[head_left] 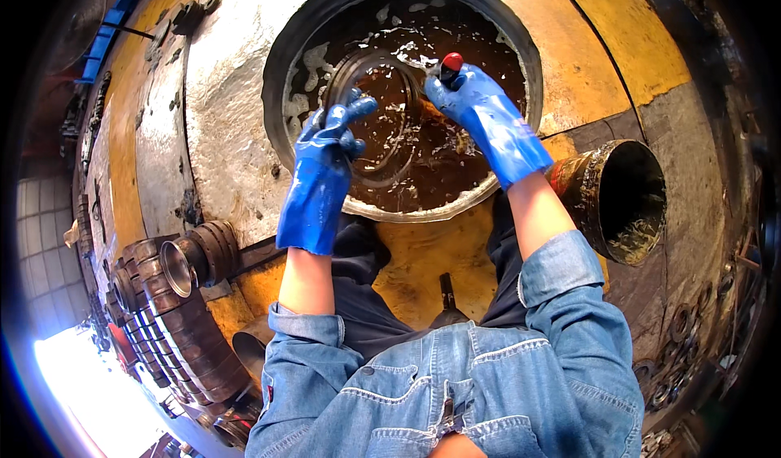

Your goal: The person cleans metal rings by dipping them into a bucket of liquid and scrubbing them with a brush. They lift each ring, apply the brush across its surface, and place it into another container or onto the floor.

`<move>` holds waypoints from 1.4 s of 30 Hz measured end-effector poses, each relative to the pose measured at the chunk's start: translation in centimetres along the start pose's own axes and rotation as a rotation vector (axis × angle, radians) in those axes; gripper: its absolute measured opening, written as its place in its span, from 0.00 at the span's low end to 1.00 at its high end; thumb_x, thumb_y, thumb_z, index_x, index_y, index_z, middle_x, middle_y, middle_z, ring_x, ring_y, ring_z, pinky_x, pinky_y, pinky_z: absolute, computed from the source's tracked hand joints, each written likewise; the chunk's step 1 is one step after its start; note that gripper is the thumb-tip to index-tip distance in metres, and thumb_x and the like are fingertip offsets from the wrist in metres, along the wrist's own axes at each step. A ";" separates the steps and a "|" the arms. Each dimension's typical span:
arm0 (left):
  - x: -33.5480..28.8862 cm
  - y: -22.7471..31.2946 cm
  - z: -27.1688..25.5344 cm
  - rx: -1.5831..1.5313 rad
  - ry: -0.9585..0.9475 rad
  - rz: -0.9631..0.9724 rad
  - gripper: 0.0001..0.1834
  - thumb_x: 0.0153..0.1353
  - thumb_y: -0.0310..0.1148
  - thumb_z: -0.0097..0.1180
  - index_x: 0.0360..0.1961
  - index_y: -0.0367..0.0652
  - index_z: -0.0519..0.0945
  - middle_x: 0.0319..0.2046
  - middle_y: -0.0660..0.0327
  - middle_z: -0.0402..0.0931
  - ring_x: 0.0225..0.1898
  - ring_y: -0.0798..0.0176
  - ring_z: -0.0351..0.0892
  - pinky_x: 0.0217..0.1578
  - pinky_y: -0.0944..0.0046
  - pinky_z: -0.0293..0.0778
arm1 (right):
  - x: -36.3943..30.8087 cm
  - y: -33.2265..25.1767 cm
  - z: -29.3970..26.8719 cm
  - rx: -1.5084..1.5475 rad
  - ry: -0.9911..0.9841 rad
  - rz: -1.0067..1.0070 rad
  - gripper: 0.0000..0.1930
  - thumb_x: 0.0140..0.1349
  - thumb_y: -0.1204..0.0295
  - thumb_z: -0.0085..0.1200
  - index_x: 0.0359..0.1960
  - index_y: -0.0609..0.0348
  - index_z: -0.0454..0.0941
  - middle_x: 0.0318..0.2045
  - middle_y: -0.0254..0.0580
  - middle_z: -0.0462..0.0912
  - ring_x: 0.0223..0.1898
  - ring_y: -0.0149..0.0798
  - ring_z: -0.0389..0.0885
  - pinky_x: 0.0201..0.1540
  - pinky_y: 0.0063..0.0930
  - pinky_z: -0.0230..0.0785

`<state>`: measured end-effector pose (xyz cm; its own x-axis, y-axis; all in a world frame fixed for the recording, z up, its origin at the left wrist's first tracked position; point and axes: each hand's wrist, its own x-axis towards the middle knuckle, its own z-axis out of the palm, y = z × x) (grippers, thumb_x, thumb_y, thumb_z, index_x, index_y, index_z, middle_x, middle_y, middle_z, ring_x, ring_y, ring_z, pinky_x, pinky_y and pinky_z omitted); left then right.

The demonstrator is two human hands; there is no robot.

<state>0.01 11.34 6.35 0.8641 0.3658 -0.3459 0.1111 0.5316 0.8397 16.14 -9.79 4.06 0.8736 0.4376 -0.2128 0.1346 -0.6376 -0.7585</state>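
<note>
Both my hands wear long blue rubber gloves, above a round dark tub of murky brown liquid with foam at its edges. My left hand grips a thin, wet metal ring by its left side, thumb and fingers about the rim. The ring is tilted over the liquid and its lower part looks blurred. Closed around a red and black tool handle is my right hand, close to the ring's right side. The working end of that tool is hard to make out.
Right of the tub lies an open, grimy metal cylinder. Stacks of ribbed, ring-shaped metal parts stand at lower left. Worn metal plates cover the floor, with more rings at the right edge.
</note>
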 end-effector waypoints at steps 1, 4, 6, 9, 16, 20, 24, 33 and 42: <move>0.7 0.3 -0.9 -0.013 -0.050 0.006 0.22 0.78 0.33 0.55 0.70 0.39 0.75 0.61 0.54 0.85 0.23 0.82 0.69 0.31 0.73 0.71 | -0.2 -0.2 -0.1 0.053 0.040 -0.094 0.24 0.67 0.50 0.62 0.52 0.58 0.87 0.50 0.56 0.89 0.51 0.56 0.88 0.58 0.43 0.79; 0.3 1.2 -0.9 -0.118 -0.107 0.036 0.22 0.77 0.34 0.58 0.68 0.37 0.76 0.58 0.48 0.86 0.24 0.80 0.68 0.30 0.71 0.70 | 0.2 -0.2 0.4 0.183 0.133 -0.649 0.18 0.69 0.62 0.65 0.58 0.49 0.87 0.50 0.52 0.90 0.50 0.52 0.90 0.56 0.41 0.82; 0.0 1.2 -1.0 -0.104 -0.120 0.027 0.22 0.77 0.34 0.58 0.67 0.36 0.76 0.58 0.48 0.86 0.23 0.81 0.67 0.29 0.72 0.68 | 0.4 -1.6 1.1 0.064 0.244 -0.798 0.15 0.65 0.67 0.66 0.54 0.46 0.89 0.45 0.46 0.91 0.46 0.52 0.90 0.51 0.43 0.83; -0.6 1.2 0.0 -0.088 -0.132 0.017 0.22 0.78 0.35 0.57 0.67 0.36 0.76 0.57 0.49 0.87 0.21 0.81 0.62 0.25 0.74 0.62 | 1.7 -0.9 2.4 -0.133 0.308 -0.801 0.15 0.61 0.68 0.68 0.50 0.47 0.89 0.42 0.43 0.91 0.43 0.53 0.90 0.47 0.43 0.84; -0.5 1.1 -0.3 -0.051 -0.203 -0.005 0.25 0.81 0.35 0.52 0.73 0.36 0.71 0.54 0.56 0.88 0.18 0.84 0.56 0.23 0.76 0.58 | 1.3 1.1 7.5 0.197 -0.026 -0.129 0.12 0.65 0.59 0.65 0.43 0.49 0.90 0.38 0.45 0.92 0.42 0.45 0.91 0.47 0.37 0.81; -0.1 0.9 -0.6 -0.044 -0.216 0.012 0.25 0.80 0.35 0.53 0.72 0.36 0.72 0.54 0.56 0.89 0.17 0.83 0.56 0.23 0.76 0.58 | -0.3 1.8 9.4 0.658 -0.426 -0.041 0.14 0.70 0.58 0.59 0.37 0.55 0.88 0.33 0.41 0.90 0.36 0.35 0.85 0.46 0.31 0.76; -0.2 0.9 -1.0 -0.047 -0.193 0.022 0.24 0.80 0.35 0.54 0.71 0.35 0.73 0.53 0.56 0.89 0.18 0.83 0.57 0.23 0.75 0.58 | -4.4 -3.4 6.5 0.750 -0.433 0.022 0.13 0.70 0.61 0.60 0.35 0.56 0.88 0.29 0.39 0.88 0.34 0.33 0.84 0.46 0.33 0.74; -1.1 0.8 1.1 0.013 -0.220 -0.004 0.24 0.79 0.35 0.55 0.71 0.36 0.74 0.48 0.57 0.89 0.18 0.82 0.57 0.24 0.75 0.59 | -6.5 -6.4 1.8 0.627 -0.445 0.161 0.14 0.69 0.60 0.65 0.41 0.59 0.89 0.35 0.40 0.89 0.40 0.34 0.85 0.47 0.34 0.75; -1.0 0.5 1.8 0.025 -0.272 -0.056 0.25 0.81 0.36 0.52 0.72 0.34 0.72 0.49 0.58 0.89 0.18 0.83 0.55 0.23 0.77 0.56 | -3.5 -2.7 4.2 -0.367 0.015 0.026 0.17 0.66 0.53 0.63 0.49 0.48 0.89 0.46 0.46 0.91 0.48 0.52 0.90 0.54 0.45 0.83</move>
<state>0.03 9.88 7.90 0.9558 0.1163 -0.2700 0.1715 0.5251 0.8336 10.75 -6.98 4.30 0.8853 0.4109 -0.2178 0.2691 -0.8346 -0.4807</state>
